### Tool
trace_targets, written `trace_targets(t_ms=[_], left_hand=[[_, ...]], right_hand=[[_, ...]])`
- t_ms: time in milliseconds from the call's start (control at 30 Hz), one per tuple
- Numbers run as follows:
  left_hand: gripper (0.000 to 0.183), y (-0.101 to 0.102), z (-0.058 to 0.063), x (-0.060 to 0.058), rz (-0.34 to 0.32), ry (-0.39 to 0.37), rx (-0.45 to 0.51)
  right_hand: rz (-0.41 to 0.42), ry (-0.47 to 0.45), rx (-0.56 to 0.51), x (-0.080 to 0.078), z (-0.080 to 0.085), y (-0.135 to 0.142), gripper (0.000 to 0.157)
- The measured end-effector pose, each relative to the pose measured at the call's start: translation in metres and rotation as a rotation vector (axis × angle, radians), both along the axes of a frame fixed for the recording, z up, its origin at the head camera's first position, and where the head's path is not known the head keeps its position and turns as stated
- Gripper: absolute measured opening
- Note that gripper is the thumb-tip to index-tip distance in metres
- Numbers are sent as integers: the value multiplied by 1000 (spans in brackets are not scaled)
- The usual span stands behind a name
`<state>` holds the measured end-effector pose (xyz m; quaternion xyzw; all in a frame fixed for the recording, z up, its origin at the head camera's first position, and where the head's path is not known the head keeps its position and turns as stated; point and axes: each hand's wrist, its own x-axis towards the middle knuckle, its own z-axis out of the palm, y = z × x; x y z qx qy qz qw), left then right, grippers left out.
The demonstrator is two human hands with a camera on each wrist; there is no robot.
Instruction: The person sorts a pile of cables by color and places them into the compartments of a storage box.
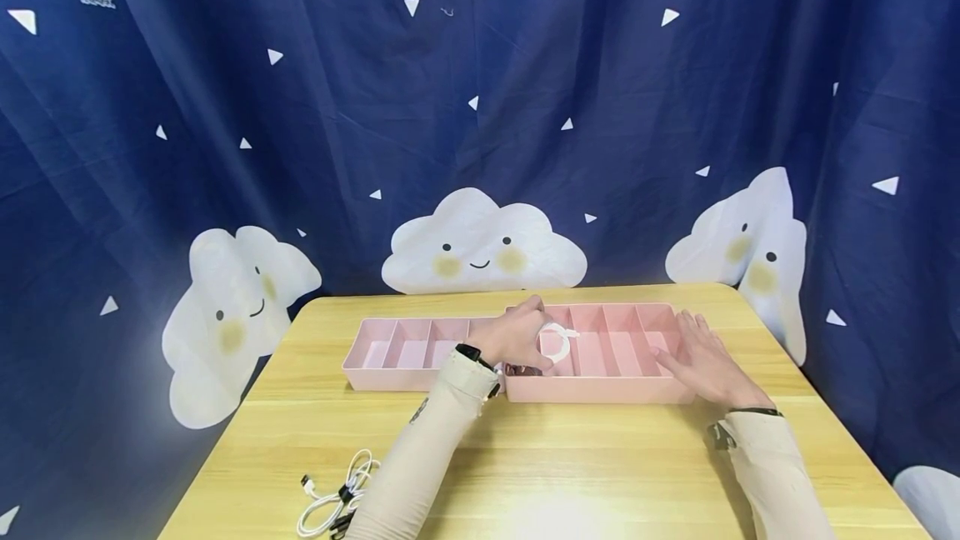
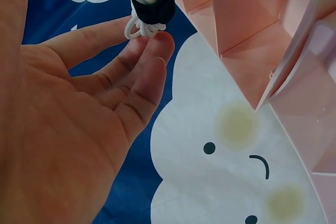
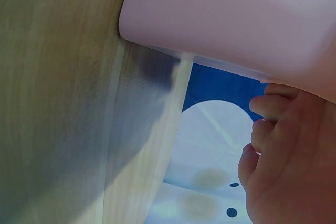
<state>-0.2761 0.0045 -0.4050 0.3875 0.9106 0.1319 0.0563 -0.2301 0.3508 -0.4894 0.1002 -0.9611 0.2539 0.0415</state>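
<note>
My left hand (image 1: pixel 519 335) pinches a coiled white cable (image 1: pixel 557 343) over the left part of the pink divided box (image 1: pixel 600 390). In the left wrist view, a black tie (image 2: pixel 155 6) wraps the cable bundle, and the fingertips sit at its looped end. My right hand (image 1: pixel 708 363) rests at the box's right end, its fingers extended along the outside and its thumb over the rim. The right wrist view shows that hand beside the box's outer wall (image 3: pixel 220 19). A dark glossy item (image 1: pixel 522 371) lies in the box's left compartment, partly hidden by the left hand.
A second, paler pink divided box (image 1: pixel 420 379) adjoins on the left, partly covered by the left hand. Another white cable (image 1: pixel 318 515) with a black tie lies at the table's front left, beside the left sleeve. A dark blue cloud-print curtain (image 1: pixel 480 148) hangs behind the wooden table (image 1: pixel 600 457).
</note>
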Motion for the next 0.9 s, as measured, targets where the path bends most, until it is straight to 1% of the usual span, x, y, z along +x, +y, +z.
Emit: trace_targets(t_ms=[133, 300, 500, 700, 900], left_hand=[[36, 1, -1, 0, -2, 7, 0], [37, 2, -3, -1, -4, 19, -24], [37, 3, -5, -1, 0, 12, -31], [35, 4, -7, -2, 8, 17, -34], [28, 4, -7, -2, -2, 25, -34]], right_hand=[[1, 4, 4, -1, -1, 1, 96], [4, 7, 1, -1, -1, 1, 96], [2, 9, 5, -1, -2, 2, 96], [2, 12, 7, -2, -3, 2, 95], [3, 12, 6, -2, -3, 2, 94]])
